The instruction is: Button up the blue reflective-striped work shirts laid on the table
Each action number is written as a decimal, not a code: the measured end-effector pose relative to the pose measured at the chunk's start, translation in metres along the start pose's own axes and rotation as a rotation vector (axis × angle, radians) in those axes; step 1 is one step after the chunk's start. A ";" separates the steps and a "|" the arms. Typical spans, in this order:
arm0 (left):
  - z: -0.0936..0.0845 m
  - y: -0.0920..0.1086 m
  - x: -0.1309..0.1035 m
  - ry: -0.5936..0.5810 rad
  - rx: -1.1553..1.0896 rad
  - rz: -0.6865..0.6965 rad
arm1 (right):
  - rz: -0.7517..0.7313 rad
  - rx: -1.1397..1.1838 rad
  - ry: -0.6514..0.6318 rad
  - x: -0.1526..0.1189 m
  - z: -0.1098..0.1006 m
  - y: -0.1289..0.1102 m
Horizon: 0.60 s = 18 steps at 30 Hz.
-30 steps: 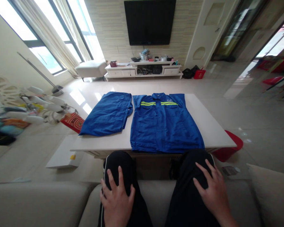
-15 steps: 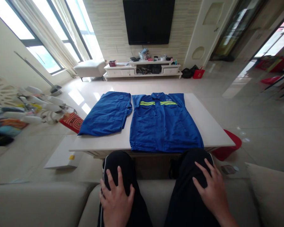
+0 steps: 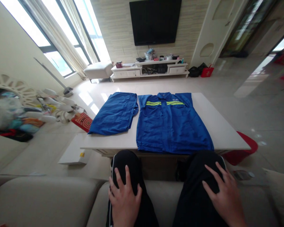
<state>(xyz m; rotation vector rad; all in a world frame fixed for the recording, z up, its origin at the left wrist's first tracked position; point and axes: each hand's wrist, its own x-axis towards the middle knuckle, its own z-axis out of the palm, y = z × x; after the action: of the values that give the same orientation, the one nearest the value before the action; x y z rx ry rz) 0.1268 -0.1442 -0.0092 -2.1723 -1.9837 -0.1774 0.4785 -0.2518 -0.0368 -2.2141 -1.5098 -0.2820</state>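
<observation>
My left hand (image 3: 124, 198) lies on my left knee with its fingers spread, holding nothing. On the other knee rests my right hand (image 3: 223, 192), also open and empty. Both knees are in black trousers (image 3: 191, 192) with a white side stripe. In front of them, a blue work jacket (image 3: 153, 126) with yellow-green stripes lies flat, front up, on a white table (image 3: 217, 126); its lower hem reaches the near edge. To its left is a folded blue garment (image 3: 115, 113), whose kind I cannot make out. Neither hand touches the clothes.
I sit on a beige sofa (image 3: 47, 198). A white box (image 3: 72, 151) and a red patterned bag (image 3: 82, 122) are left of the table; a red stool (image 3: 245, 149) is at its right. Beyond stand a white TV cabinet (image 3: 126, 73) and a wall-mounted television (image 3: 156, 23).
The whole view has shifted, so everything appears further right as my head turns slightly left. My hands stay on my knees and the clothes lie unmoved.
</observation>
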 end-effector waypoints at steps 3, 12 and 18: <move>0.000 0.000 0.000 0.005 0.006 -0.002 | -0.001 -0.001 0.009 0.000 0.001 0.000; 0.004 -0.001 -0.001 0.006 0.002 -0.006 | 0.003 -0.008 0.007 -0.001 0.002 0.002; 0.004 0.001 -0.001 0.008 -0.018 -0.034 | 0.002 0.000 0.011 0.000 0.002 0.003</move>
<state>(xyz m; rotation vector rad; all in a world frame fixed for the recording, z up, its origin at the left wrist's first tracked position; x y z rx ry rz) 0.1271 -0.1441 -0.0138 -2.1460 -2.0234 -0.2092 0.4812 -0.2517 -0.0390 -2.2106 -1.5023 -0.2934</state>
